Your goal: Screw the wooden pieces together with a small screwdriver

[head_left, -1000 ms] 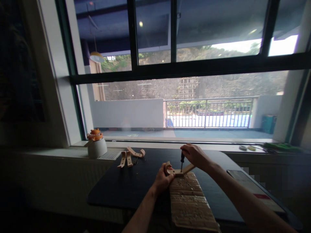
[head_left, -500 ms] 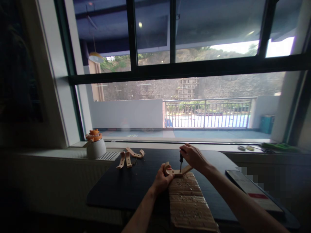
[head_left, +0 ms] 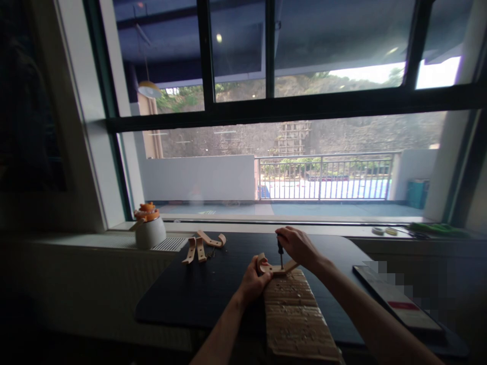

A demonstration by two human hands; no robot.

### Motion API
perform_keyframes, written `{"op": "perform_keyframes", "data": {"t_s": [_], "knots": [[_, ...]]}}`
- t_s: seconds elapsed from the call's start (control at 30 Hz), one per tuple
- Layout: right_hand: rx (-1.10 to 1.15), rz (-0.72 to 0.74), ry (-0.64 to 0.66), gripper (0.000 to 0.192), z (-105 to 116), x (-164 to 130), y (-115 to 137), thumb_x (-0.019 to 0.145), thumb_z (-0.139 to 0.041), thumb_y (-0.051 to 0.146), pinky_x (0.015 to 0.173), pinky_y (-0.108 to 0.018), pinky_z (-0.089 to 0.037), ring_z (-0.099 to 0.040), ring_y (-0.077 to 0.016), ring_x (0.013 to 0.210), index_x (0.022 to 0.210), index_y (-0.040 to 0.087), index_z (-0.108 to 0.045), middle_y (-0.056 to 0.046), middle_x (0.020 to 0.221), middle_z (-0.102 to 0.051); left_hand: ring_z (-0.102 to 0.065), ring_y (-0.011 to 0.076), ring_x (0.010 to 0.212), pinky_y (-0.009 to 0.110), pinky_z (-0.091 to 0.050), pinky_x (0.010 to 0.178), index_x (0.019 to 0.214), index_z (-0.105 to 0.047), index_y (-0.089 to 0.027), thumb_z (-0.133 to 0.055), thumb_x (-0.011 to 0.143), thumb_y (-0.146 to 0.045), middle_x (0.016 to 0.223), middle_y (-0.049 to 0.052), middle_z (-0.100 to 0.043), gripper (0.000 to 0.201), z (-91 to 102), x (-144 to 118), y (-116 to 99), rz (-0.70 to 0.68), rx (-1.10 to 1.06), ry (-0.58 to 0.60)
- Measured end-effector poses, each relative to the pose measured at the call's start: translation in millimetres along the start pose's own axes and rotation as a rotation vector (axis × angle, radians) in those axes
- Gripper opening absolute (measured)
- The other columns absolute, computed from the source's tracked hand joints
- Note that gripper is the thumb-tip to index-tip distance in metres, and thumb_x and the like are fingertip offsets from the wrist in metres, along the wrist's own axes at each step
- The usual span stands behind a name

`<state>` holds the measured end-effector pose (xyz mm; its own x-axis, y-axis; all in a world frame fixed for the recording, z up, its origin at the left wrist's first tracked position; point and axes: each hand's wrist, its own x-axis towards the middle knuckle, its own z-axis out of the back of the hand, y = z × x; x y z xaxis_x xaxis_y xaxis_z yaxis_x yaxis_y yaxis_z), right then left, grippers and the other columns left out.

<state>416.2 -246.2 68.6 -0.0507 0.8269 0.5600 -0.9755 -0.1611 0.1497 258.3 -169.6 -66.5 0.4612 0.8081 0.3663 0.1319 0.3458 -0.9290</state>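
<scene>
A pale wooden hook [head_left: 276, 269] lies across the far end of a rough, ridged brown board [head_left: 291, 314]. My left hand [head_left: 254, 279] is closed around the hook's curled left end. In my right hand [head_left: 299, 246] is a screwdriver [head_left: 280, 248] with a dark handle, its shaft pointing down. The tip meets the hook near a hole; whether a screw sits there is too small to tell. Left on the dark table [head_left: 178, 299] lie a curved wooden hook [head_left: 211, 240] and two shorter wooden hooks [head_left: 201, 250], beside several small screws [head_left: 211, 253].
A grey pot with an orange top [head_left: 150, 230] stands on the sill at left. A flat panel with a red stripe [head_left: 399, 301] lies at the table's right edge. Tape rolls [head_left: 378, 231] and green cloth-like material [head_left: 431, 229] rest on the right sill.
My right hand has shifted slightly left, and the screwdriver's handle now leans more to the left. My left hand and the hook hold their place.
</scene>
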Motion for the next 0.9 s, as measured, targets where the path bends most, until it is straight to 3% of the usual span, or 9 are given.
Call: {"op": "perform_keyframes", "data": {"t_s": [0.53,0.9], "knots": [[0.043,-0.108,-0.061,0.024,-4,-3,2,0.093,-0.056,0.033,0.075,-0.038,-0.054,-0.064,-0.0171,0.085,0.110,0.016,-0.061,-0.005,0.103,-0.065,-0.061,0.0188,0.085,0.030,-0.047,0.082,0.097,-0.056,-0.017,-0.073,0.068,-0.024,0.093,0.006,-0.065,0.035,1.0,2,4,-0.002,0.007,0.013],[0.201,0.061,-0.070,0.021,-6,-5,-11,0.095,-0.054,0.030,0.079,-0.039,-0.054,-0.064,-0.0173,0.088,0.110,0.017,-0.062,-0.005,0.103,-0.066,-0.060,0.0184,0.085,0.030,-0.046,0.083,0.098,-0.056,-0.015,-0.072,0.069,-0.020,0.093,0.006,-0.065,0.033,1.8,1,2,-0.013,0.025,0.008]]}}
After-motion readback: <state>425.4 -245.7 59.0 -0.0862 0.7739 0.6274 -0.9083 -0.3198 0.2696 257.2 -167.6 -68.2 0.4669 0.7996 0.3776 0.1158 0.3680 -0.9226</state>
